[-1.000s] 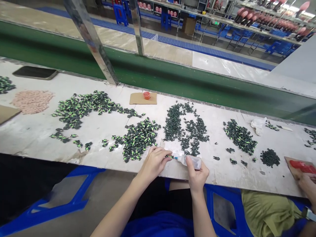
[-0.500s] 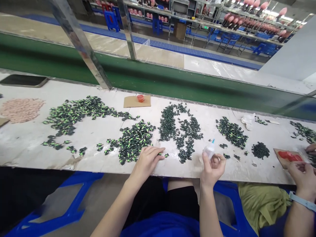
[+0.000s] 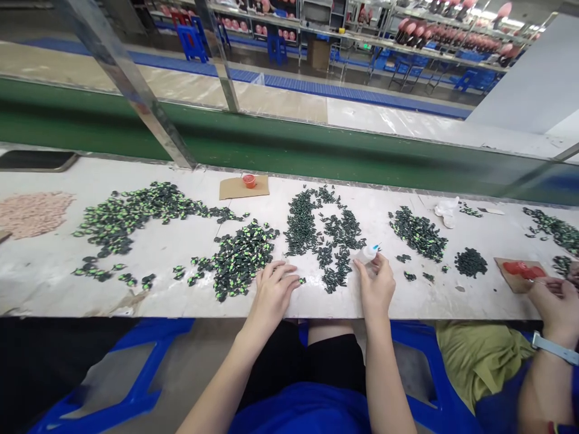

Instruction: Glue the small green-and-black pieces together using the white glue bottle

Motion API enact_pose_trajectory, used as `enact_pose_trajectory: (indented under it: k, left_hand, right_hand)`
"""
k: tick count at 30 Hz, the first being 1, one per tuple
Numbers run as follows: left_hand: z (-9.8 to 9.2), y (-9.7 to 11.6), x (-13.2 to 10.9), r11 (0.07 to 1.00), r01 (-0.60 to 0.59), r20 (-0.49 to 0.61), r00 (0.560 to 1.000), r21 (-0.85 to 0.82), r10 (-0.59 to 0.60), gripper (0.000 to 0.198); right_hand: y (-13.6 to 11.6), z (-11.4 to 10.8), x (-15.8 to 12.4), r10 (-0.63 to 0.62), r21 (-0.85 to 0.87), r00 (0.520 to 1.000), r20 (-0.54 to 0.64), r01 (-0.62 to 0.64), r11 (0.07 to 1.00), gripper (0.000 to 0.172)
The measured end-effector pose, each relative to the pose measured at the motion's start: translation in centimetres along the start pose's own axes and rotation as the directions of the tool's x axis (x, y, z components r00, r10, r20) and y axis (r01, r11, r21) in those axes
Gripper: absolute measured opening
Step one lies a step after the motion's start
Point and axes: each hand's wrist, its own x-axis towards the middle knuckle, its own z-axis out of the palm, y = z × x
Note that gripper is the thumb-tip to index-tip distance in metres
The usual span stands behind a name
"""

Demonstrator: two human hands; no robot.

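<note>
My left hand (image 3: 272,292) rests on the white table (image 3: 54,283) near its front edge, fingers curled down beside a small dark green piece (image 3: 301,280); whether they pinch anything is hidden. My right hand (image 3: 377,284) grips a small clear glue bottle (image 3: 366,254) with a blue tip that points up and to the right. A heap of black pieces with bright green marks (image 3: 239,256) lies just left of my left hand. A pile of plain dark green pieces (image 3: 323,232) lies between and beyond my hands.
More green-marked pieces (image 3: 131,214) spread at left, beside a pink heap (image 3: 31,211). A cardboard square with a small red cup (image 3: 248,180) sits at the back. Dark piles (image 3: 418,232) lie at right, where another person's hand (image 3: 549,301) works by red-smeared cardboard (image 3: 520,268). A green conveyor (image 3: 289,144) runs behind.
My right hand drew the glue bottle away from my left hand, lifted it, then set it lower with the tip pointing up-right. My left hand stayed near the table's front edge.
</note>
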Motion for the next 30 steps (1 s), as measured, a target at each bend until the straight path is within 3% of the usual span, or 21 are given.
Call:
enact_pose_trajectory:
  k: [2,4,6,8,11,14,19,23,27,30]
  left_hand:
    - [0.1,0.0,0.0,1.0,0.005,0.003,1.0,-0.01,-0.004,0.015]
    - [0.1,-0.1,0.1,1.0,0.004,0.002,1.0,-0.026,-0.004,0.013]
    - [0.1,0.0,0.2,0.999,-0.008,-0.001,1.0,-0.04,0.008,0.011]
    - [0.2,0.0,0.2,0.998,-0.028,-0.013,1.0,-0.049,0.028,0.009]
    - [0.4,0.0,0.3,0.997,-0.046,-0.046,0.998,-0.064,0.043,0.01]
    - [0.5,0.1,0.3,0.993,-0.052,-0.084,0.996,-0.104,0.044,0.012]
    - [0.0,0.1,0.3,0.972,-0.051,-0.133,0.991,-0.23,0.021,0.012]
    - [-0.6,0.6,0.2,0.933,0.037,-0.073,0.995,-0.358,-0.067,0.013]
    - [-0.8,1.5,0.1,0.857,0.154,0.001,0.984,-0.492,-0.177,0.013]
    - [-1.0,2.1,0.1,0.81,0.21,0.037,0.973,-0.548,-0.228,0.01]
  right_hand:
    - [-0.2,-0.4,-0.4,-0.1,-0.01,0.993,-0.069,0.099,0.995,0.056]
    - [-0.7,-1.0,-1.0,-0.293,-0.046,0.952,-0.086,0.29,0.956,0.047]
    - [-1.2,-1.7,-1.8,-0.505,-0.083,0.863,0.032,0.505,0.859,0.028]
    - [-1.6,-2.2,-2.4,-0.63,-0.067,0.75,0.202,0.652,0.755,0.012]
    - [-2.0,-2.3,-2.9,-0.665,-0.028,0.655,0.36,0.72,0.693,0.006]
    - [-1.9,-1.6,-2.8,-0.639,-0.026,0.627,0.446,0.723,0.69,0.006]
    - [-1.3,-0.4,-2.5,-0.632,0.005,0.639,0.439,0.701,0.713,0.012]
    - [-1.7,0.0,-2.4,-0.604,0.149,0.721,0.34,0.593,0.791,0.013]
    - [-2.2,0.2,-2.3,-0.482,0.379,0.821,0.306,0.359,0.853,0.012]
    - [-2.4,0.4,-2.6,-0.285,0.468,0.892,0.35,0.097,0.879,0.008]
